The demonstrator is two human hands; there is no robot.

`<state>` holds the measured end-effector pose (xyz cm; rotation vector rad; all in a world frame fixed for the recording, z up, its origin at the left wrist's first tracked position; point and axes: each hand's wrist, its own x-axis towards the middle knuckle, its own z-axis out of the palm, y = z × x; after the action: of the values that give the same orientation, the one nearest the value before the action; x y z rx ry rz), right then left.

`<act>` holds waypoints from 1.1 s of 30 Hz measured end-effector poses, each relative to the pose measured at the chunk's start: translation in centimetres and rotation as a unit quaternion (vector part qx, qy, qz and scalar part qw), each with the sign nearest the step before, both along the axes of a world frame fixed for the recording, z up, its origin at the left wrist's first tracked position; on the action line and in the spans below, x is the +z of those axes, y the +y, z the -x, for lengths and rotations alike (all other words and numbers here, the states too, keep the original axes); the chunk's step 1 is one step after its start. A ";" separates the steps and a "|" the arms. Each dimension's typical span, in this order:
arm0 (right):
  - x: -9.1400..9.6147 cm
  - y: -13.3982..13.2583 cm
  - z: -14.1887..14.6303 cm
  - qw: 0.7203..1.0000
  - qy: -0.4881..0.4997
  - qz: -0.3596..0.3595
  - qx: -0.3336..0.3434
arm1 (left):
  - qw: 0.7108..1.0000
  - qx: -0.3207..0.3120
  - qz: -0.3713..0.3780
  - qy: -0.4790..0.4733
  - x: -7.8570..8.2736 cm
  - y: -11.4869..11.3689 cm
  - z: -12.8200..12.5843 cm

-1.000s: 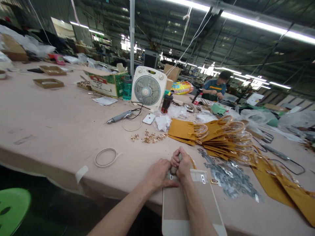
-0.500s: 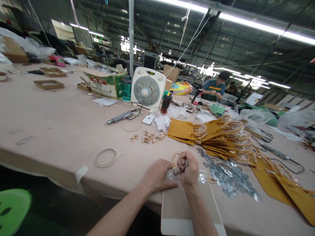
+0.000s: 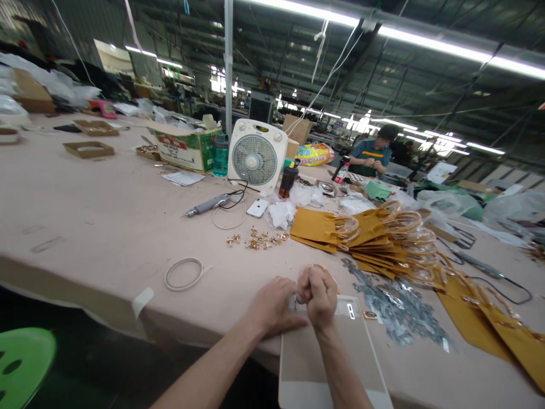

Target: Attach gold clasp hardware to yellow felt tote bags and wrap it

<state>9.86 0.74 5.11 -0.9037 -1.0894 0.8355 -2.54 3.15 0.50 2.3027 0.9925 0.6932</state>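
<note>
A pale beige flat panel (image 3: 317, 349) with whitish edges lies at the table's near edge and hangs past it. My left hand (image 3: 276, 307) rests on its far left corner, thumb and fingers apart. Beside it my right hand (image 3: 318, 292) is in a fist over the panel's far edge, around a short stubby-handled tool now mostly hidden by the fingers. A small slotted metal plate (image 3: 351, 311) shows at the panel's far right. Just off that edge lies a gold-coloured metal fitting (image 3: 369, 314). Part of a clear-wrapped handle loop shows behind the fist.
Many flat grey metal plates (image 3: 404, 312) lie to the right, near stacked mustard bag pieces (image 3: 374, 238). Gold fittings (image 3: 254, 240), a grey power screwdriver (image 3: 208, 205), a phone (image 3: 258, 208), a coiled band (image 3: 184, 275) and a fan (image 3: 256, 156) stand or lie beyond. A person (image 3: 369, 156) works farther back.
My right fist has shifted left towards my left hand, and it now covers the tool's handle and the left slotted plate. My left hand has stayed in place.
</note>
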 end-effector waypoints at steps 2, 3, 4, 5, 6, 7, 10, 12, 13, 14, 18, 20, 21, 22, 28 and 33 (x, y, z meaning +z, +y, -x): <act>0.6 -0.3 0.1 0.999 0.018 -0.029 -0.008 | 1.000 -0.001 0.004 -0.001 0.1 0.0 0.0; 0.5 -0.3 0.2 0.999 0.017 -0.027 -0.002 | 1.000 -0.002 0.009 -0.001 0.2 0.0 0.1; 0.2 -0.3 0.3 1.000 0.011 -0.012 0.010 | 1.000 -0.003 0.016 -0.001 0.4 0.0 0.1; -0.2 -0.2 0.3 1.000 0.004 0.010 0.023 | 1.000 -0.005 0.024 -0.002 0.6 0.0 0.2; -0.8 -0.1 0.4 0.999 0.000 0.033 0.031 | 0.999 -0.006 0.031 -0.004 0.8 0.0 0.2; -1.4 -0.1 0.4 0.998 0.000 0.051 0.033 | 0.999 -0.007 0.036 -0.008 1.1 0.0 0.2; -2.4 -0.5 0.2 0.998 0.001 0.055 -0.004 | 0.999 -0.017 0.034 -0.023 1.6 -0.3 0.1; -2.6 -1.4 0.1 0.998 -0.016 0.042 -0.034 | 0.999 -0.026 0.029 -0.032 1.4 -0.5 -0.1; -2.6 -1.9 0.1 0.998 -0.024 0.034 -0.048 | 0.999 -0.027 0.025 -0.038 1.2 -0.5 -0.1; -2.7 -2.3 0.0 0.998 -0.034 0.027 -0.056 | 0.998 -0.024 0.022 -0.044 0.8 -0.4 -0.2; -3.4 -3.5 -0.9 0.998 -0.001 0.025 -0.061 | 0.999 -0.040 0.014 -0.025 -1.0 0.9 -0.6; -3.7 -4.0 -2.3 0.995 0.065 0.043 -0.060 | 1.000 -0.028 0.007 -0.001 -1.5 1.4 -0.8; -3.7 -4.3 -3.3 0.992 0.093 0.051 -0.069 | 1.000 -0.017 0.003 0.009 -1.7 1.6 -0.8; -3.7 -4.7 -4.6 0.988 0.112 0.056 -0.088 | 1.000 -0.009 0.001 0.017 -1.7 1.7 -0.8; -2.6 -8.1 -16.0 0.955 0.069 0.070 -0.279 | 0.999 0.000 0.002 0.035 -1.9 2.0 -0.6; -2.9 -10.6 -25.3 0.914 -0.020 0.168 -0.368 | 0.999 -0.001 0.004 0.033 -1.7 1.7 -0.7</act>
<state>35.14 -9.81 2.17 -1.4999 -0.5537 0.3665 -1.87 4.87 -1.19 2.3323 1.0213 0.6161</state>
